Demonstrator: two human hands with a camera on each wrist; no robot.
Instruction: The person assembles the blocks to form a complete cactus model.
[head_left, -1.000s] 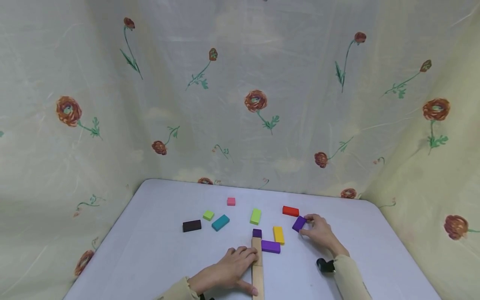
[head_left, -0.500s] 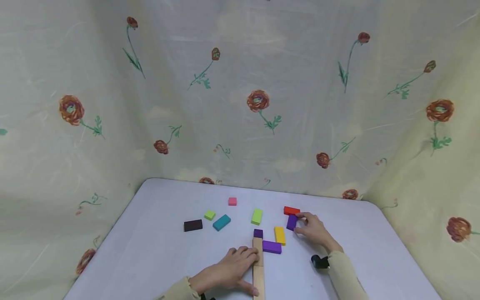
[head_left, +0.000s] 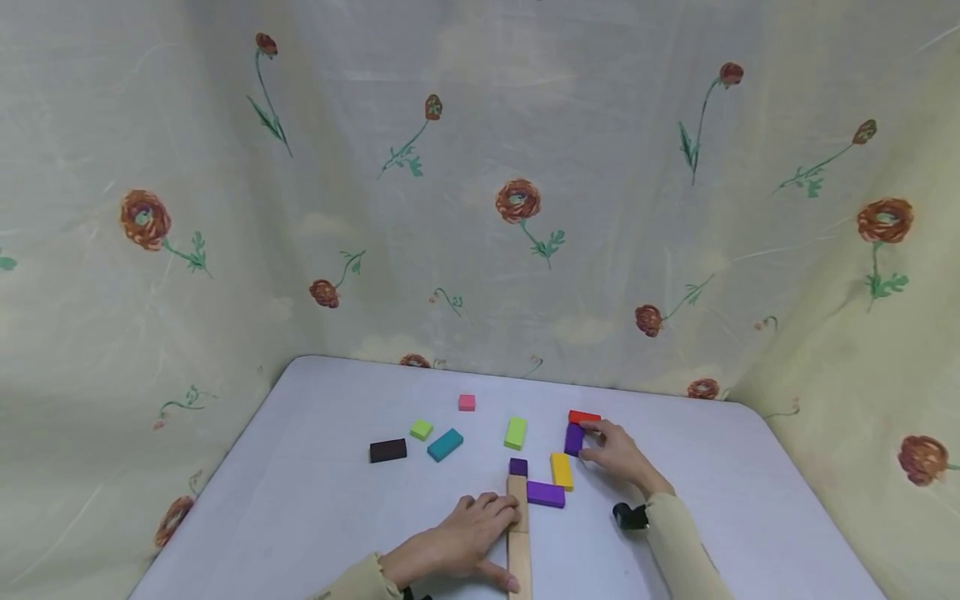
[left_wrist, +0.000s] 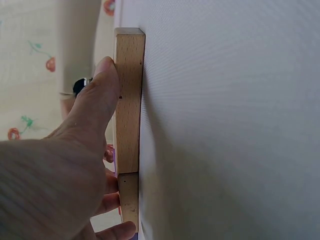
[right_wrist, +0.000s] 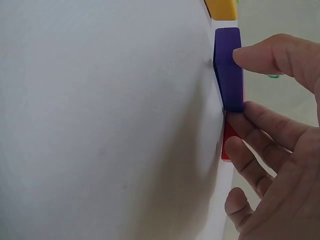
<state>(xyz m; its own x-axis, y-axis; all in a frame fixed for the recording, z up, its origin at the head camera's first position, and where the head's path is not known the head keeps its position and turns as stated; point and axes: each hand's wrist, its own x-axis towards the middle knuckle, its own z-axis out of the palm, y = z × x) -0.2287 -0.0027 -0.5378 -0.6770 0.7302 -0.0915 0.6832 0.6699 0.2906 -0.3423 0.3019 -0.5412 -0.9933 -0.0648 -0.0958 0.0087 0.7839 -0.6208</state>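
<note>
My left hand (head_left: 476, 533) rests spread over two plain wooden blocks (head_left: 519, 550), which lie end to end in a line. In the left wrist view its thumb lies on the longer wooden block (left_wrist: 129, 105) and its fingertips touch the shorter one (left_wrist: 129, 197). My right hand (head_left: 622, 454) holds a dark purple block (head_left: 573, 439) between thumb and fingers. In the right wrist view that purple block (right_wrist: 229, 70) is close beside a red block (right_wrist: 230, 142), partly covered by the fingers. A small dark purple block (head_left: 518, 467) sits at the far end of the wooden line.
A purple block (head_left: 546, 494) lies right of the wooden line, with a yellow block (head_left: 562, 472) just behind it. Further left are a lime block (head_left: 515, 433), a teal block (head_left: 446, 445), a small green block (head_left: 422, 429), a black block (head_left: 388, 451) and a pink block (head_left: 467, 403).
My right hand has moved left with the dark purple block, which has turned more upright in the head view and now sits by the red block. The left hand has stayed put.
</note>
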